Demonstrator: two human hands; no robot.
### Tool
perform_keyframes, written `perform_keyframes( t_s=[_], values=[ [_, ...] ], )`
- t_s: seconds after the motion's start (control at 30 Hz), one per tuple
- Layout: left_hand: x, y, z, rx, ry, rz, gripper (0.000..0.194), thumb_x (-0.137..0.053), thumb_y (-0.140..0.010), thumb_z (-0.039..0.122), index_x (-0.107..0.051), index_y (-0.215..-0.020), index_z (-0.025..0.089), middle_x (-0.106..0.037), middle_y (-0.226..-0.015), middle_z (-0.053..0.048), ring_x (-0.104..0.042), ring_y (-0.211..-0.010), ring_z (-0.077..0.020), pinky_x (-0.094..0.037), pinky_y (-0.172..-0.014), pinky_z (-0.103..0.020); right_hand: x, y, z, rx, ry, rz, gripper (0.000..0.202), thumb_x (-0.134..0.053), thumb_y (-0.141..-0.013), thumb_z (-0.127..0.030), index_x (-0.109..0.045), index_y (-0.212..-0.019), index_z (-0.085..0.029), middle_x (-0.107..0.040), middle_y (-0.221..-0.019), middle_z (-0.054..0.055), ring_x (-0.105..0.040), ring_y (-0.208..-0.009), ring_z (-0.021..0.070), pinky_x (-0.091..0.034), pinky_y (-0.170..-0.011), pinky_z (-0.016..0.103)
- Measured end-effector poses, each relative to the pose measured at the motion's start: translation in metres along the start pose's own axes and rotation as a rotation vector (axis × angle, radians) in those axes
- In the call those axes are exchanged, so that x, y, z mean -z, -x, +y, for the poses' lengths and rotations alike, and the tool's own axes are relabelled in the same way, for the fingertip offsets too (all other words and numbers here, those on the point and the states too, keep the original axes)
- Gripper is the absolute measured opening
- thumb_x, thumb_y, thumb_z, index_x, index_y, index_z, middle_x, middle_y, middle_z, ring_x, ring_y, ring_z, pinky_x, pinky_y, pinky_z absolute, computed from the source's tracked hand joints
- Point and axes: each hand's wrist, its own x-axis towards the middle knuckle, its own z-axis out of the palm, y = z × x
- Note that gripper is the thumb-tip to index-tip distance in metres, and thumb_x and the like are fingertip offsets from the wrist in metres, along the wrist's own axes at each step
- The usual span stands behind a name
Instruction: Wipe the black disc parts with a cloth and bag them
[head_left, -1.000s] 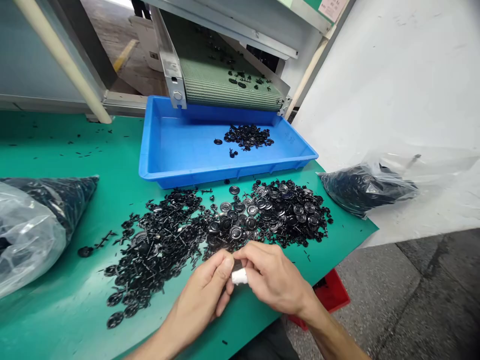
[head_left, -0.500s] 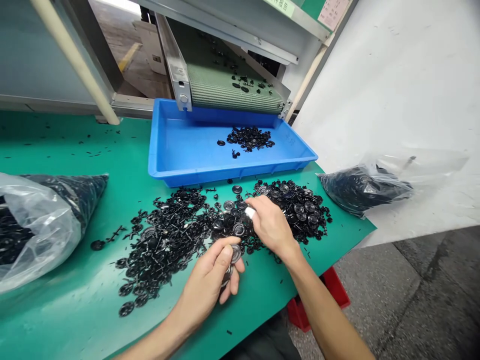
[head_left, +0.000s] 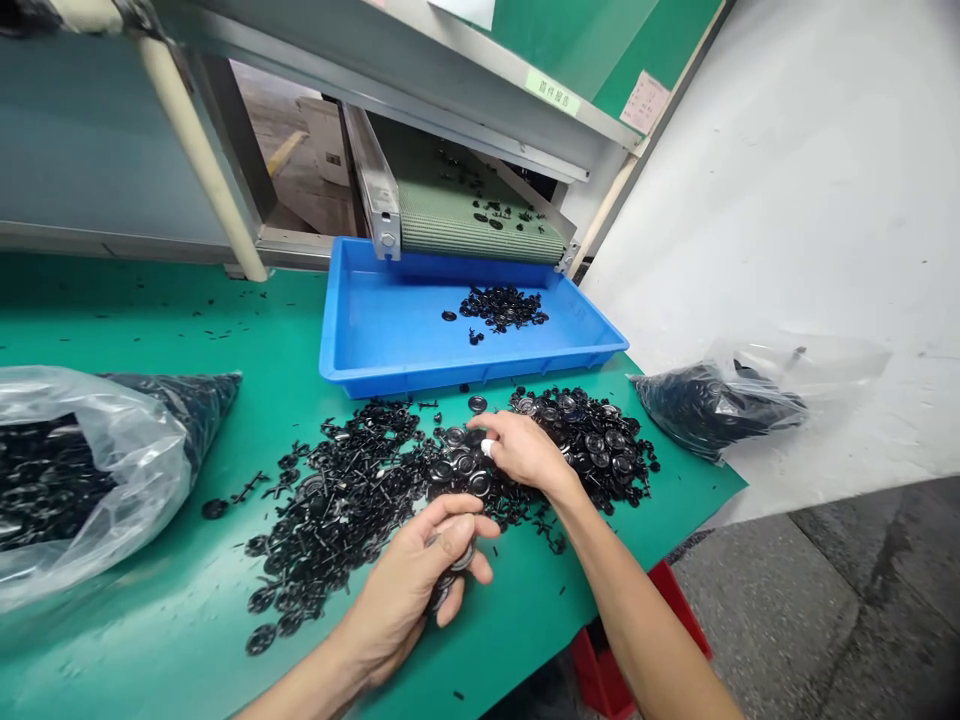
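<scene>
**Ridged black discs cupped in the left hand**

The smooth green surface [head_left: 180, 640] bears a blue plastic tray [head_left: 450, 374], apparently set under the woven-textured conveyor [head_left: 427, 215] to catch pieces. Before it spread glossy black parts [head_left: 352, 490] — round and spindly, within easy reach. The left hand [head_left: 405, 580] curls around several discs [head_left: 463, 558], likely to stop them slipping; the right hand [head_left: 525, 450] reaches in, fingers narrow — whether gripping anything, I cannot tell.

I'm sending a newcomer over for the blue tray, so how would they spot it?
Find the green conveyor belt above the green table. The blue tray sits under its end. It is wide and shallow, unlike the clear plastic bags at either side.
</scene>
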Motion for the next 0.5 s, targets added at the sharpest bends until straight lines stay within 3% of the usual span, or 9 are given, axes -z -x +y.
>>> perform_keyframes(
  t_s=[0.13, 0.23, 0.37, 0.5],
  values=[
    [0.000, -0.002, 0.000, -0.012, 0.058, -0.004, 0.027, -0.069, -0.084, 0.039, -0.062, -0.095, 0.016, -0.059, -0.071, 0.001, -0.041, -0.046, -0.0043, -0.030, -0.034, -0.013, 0.007, -0.007, -0.007, 0.055, 0.125, -0.084, 0.052, -0.047, -0.083, -0.008, -0.061, -0.126, -0.032, -0.064, -0.099, 0.004, -0.059, -0.087, 0.0186, -0.042, -0.077, 0.027],
    [0.000, -0.002, 0.000, -0.010, 0.129, 0.042, 0.029, -0.070, -0.081, 0.043, -0.061, -0.092, 0.017, -0.049, -0.065, 0.005, -0.039, -0.048, -0.0056, -0.024, -0.031, -0.012, 0.009, -0.011, -0.010, 0.099, 0.163, -0.093, 0.042, -0.050, -0.085, -0.009, -0.068, -0.118, -0.029, -0.064, -0.104, 0.005, -0.060, -0.092, 0.0194, -0.043, -0.077, 0.027],
    [-0.002, 0.000, 0.001, -0.005, 0.157, 0.078, 0.031, -0.066, -0.084, 0.047, -0.058, -0.091, 0.018, -0.048, -0.066, 0.005, -0.037, -0.047, -0.0044, -0.020, -0.033, -0.011, 0.004, 0.003, -0.012, 0.122, 0.134, 0.068, 0.038, -0.041, -0.094, -0.010, -0.068, -0.116, -0.024, -0.064, -0.102, 0.006, -0.061, -0.088, 0.0178, -0.046, -0.079, 0.028],
    [-0.003, -0.001, -0.001, -0.079, 0.103, 0.114, 0.036, -0.065, -0.084, 0.048, -0.053, -0.102, 0.019, -0.055, -0.075, 0.003, -0.040, -0.050, -0.0052, -0.022, -0.035, -0.012, -0.015, 0.047, -0.025, 0.252, 0.043, 0.283, 0.042, -0.031, -0.094, -0.005, -0.060, -0.123, -0.015, -0.063, -0.101, 0.011, -0.058, -0.092, 0.0207, -0.050, -0.081, 0.033]
  ],
)
